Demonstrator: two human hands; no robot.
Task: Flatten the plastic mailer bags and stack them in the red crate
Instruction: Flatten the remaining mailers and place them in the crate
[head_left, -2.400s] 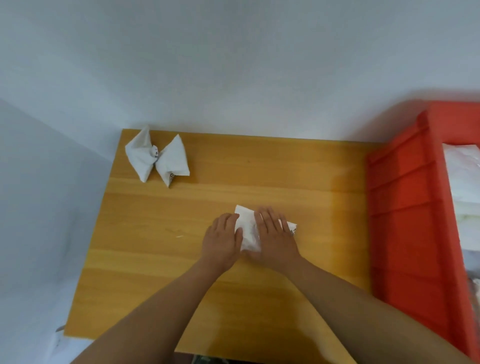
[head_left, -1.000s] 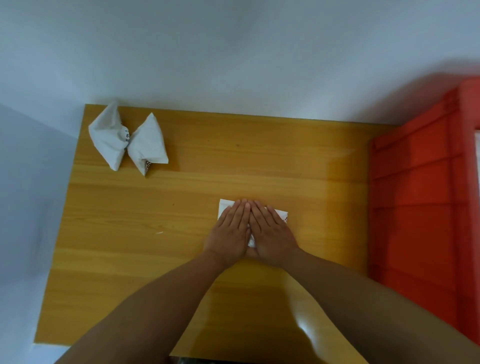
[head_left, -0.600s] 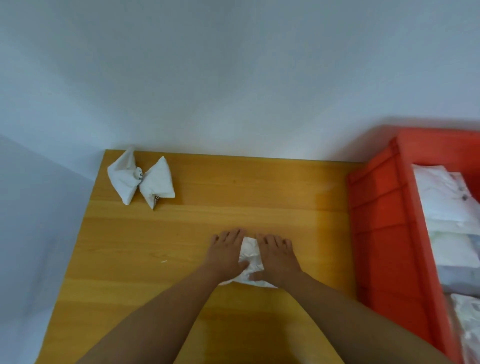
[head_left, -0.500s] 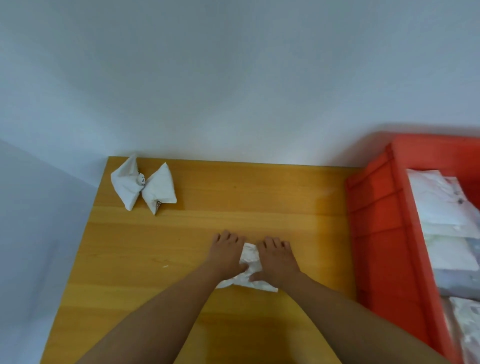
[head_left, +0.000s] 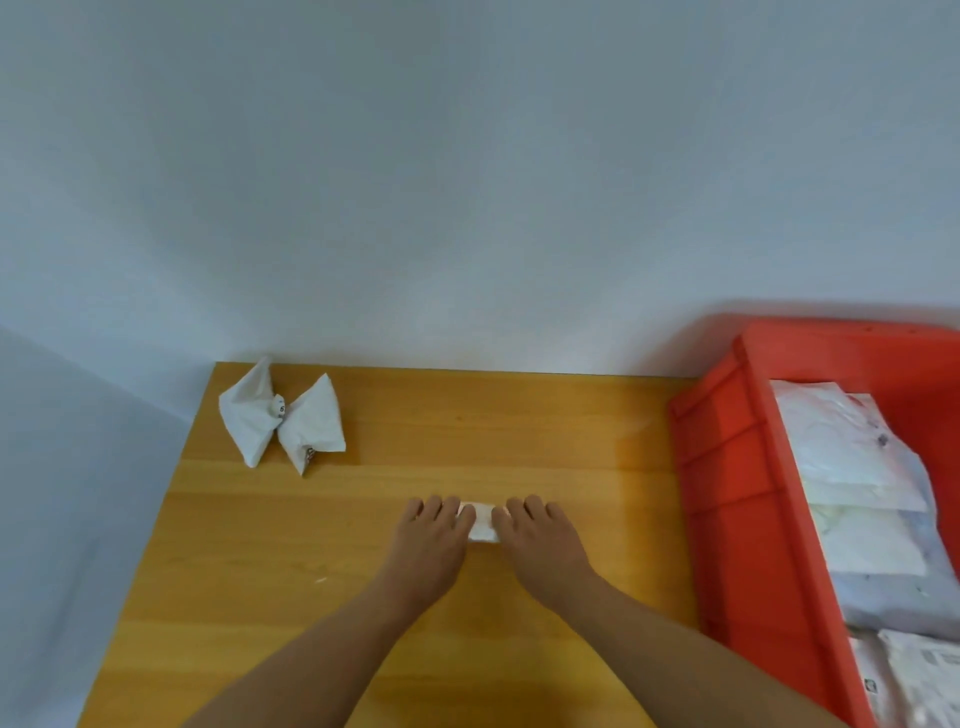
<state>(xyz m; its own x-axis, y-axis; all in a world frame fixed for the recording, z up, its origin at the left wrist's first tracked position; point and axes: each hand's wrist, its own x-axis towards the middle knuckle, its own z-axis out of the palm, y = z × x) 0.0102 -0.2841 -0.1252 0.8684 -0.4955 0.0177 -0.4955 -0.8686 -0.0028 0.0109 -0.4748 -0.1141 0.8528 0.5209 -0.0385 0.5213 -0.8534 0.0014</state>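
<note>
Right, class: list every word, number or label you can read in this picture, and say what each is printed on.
None reads clearly.
Twisted mailer bag: dark marks at the knot and lower corner, too small.
Bags in the red crate: printed label near the bottom right, blurred.

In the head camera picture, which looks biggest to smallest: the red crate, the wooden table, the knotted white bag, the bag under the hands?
1. Table
2. Crate, though cut off by the frame
3. Knotted bag
4. Bag under the hands, mostly covered, so its true size is unsure
</note>
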